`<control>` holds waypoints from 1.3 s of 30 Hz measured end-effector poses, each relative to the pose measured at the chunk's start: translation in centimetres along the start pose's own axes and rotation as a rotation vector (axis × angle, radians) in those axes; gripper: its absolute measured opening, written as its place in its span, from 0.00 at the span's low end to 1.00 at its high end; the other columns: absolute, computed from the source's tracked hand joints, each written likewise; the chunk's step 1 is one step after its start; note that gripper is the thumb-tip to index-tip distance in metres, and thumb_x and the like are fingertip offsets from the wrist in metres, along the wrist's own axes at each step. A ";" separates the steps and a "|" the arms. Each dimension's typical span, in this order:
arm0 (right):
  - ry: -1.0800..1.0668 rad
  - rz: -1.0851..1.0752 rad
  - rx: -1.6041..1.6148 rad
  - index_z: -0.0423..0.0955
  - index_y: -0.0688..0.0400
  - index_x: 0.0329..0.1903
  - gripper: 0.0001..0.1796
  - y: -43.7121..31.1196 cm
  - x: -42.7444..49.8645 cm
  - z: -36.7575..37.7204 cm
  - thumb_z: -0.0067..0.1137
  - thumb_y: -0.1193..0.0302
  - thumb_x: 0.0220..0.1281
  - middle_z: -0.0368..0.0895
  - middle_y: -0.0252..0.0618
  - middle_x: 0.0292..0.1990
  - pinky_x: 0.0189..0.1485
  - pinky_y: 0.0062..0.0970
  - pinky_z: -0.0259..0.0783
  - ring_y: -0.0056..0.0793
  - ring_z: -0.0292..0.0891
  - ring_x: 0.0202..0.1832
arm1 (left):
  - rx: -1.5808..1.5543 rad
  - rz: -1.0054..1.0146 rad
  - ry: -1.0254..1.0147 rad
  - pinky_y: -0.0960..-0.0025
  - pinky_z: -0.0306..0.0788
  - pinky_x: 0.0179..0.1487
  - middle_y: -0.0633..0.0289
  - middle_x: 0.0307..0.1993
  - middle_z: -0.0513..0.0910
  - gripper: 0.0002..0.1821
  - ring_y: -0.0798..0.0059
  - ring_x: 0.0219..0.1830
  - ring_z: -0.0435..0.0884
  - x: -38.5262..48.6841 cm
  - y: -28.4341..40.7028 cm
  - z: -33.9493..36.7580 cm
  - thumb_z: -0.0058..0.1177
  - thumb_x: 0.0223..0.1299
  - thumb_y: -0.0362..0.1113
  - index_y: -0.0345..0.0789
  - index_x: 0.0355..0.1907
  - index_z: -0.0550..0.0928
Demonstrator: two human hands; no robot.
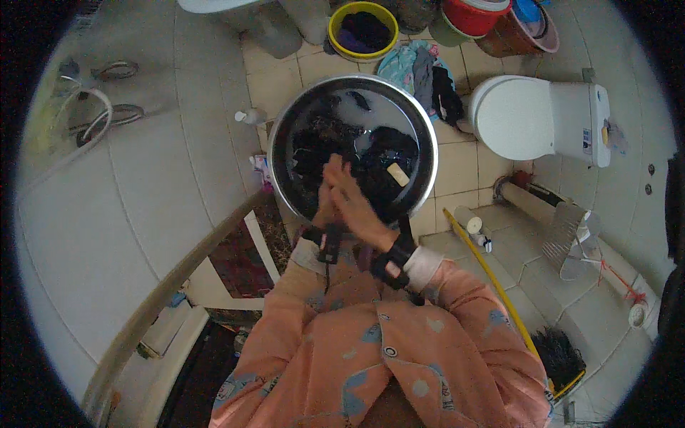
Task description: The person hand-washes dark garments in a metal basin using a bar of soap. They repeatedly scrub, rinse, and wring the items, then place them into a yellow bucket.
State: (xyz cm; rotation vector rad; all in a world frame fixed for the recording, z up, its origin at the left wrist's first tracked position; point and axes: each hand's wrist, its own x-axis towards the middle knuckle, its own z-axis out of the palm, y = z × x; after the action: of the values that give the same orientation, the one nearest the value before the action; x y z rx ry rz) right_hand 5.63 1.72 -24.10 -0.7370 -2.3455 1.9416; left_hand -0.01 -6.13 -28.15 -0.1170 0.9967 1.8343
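Observation:
A large round metal basin (434, 155) stands on the tiled floor before me, with dark wet cloth (326, 134) lying in water. A pale bar of soap (397, 175) rests on the dark cloth at the basin's right side. Over the near part of the basin, my left hand (327, 200) and my right hand (359, 206) are pressed palm to palm with fingers pointing away from me. Whether anything lies between the palms cannot be seen. Both wrists wear black straps with small devices.
Cloths (420, 75) lie beyond the basin, near a yellow-rimmed bucket (395, 27). A white toilet (514, 117) stands right. A white bottle (251, 116) is left of the basin. A yellow-handled broom (489, 281) lies at the right; a doorway edge (176, 265) runs at the left.

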 end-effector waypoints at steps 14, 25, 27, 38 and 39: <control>0.090 0.016 -0.215 0.60 0.60 0.69 0.25 1.5 2.6 2.5 0.36 0.62 0.77 0.60 0.49 0.70 0.72 0.35 0.53 0.44 0.55 0.72 | -0.913 0.138 -0.247 0.67 0.50 0.73 0.63 0.73 0.57 0.30 0.71 0.73 0.56 1.0 -1.3 -2.2 0.29 0.77 0.51 0.40 0.75 0.54; 0.017 0.053 -0.234 0.52 0.61 0.73 0.28 1.2 4.1 1.9 0.34 0.65 0.74 0.54 0.60 0.71 0.75 0.38 0.45 0.51 0.44 0.75 | -0.824 -0.048 0.294 0.62 0.51 0.74 0.62 0.72 0.59 0.29 0.68 0.71 0.59 2.6 0.6 -0.1 0.29 0.77 0.52 0.39 0.73 0.56; 0.156 0.191 0.002 0.53 0.58 0.73 0.29 4.5 6.3 0.0 0.38 0.66 0.72 0.48 0.58 0.73 0.70 0.32 0.55 0.52 0.49 0.74 | -0.354 -0.333 0.171 0.62 0.49 0.75 0.62 0.73 0.58 0.31 0.69 0.73 0.55 2.3 0.7 0.7 0.29 0.76 0.54 0.40 0.74 0.56; 0.420 0.237 -0.160 0.75 0.61 0.55 0.21 11.8 12.5 -10.9 0.56 0.60 0.66 0.80 0.55 0.49 0.55 0.37 0.70 0.53 0.75 0.53 | 1.060 0.120 0.271 0.41 0.53 0.70 0.56 0.71 0.61 0.20 0.58 0.73 0.55 11.4 6.6 -4.2 0.44 0.72 0.46 0.45 0.63 0.71; 0.382 0.271 -0.305 0.74 0.60 0.57 0.22 12.1 13.0 -10.8 0.57 0.62 0.64 0.79 0.54 0.51 0.56 0.38 0.69 0.52 0.74 0.55 | 1.367 0.288 0.237 0.36 0.52 0.68 0.56 0.71 0.60 0.23 0.55 0.73 0.54 12.9 6.1 -4.7 0.48 0.69 0.47 0.46 0.64 0.70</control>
State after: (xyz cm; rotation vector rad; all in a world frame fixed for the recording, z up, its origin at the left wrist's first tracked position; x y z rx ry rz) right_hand 1.45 17.83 -36.53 -1.3699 -2.4109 1.3570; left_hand -12.81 -0.92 -33.98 0.6754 2.2970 1.0225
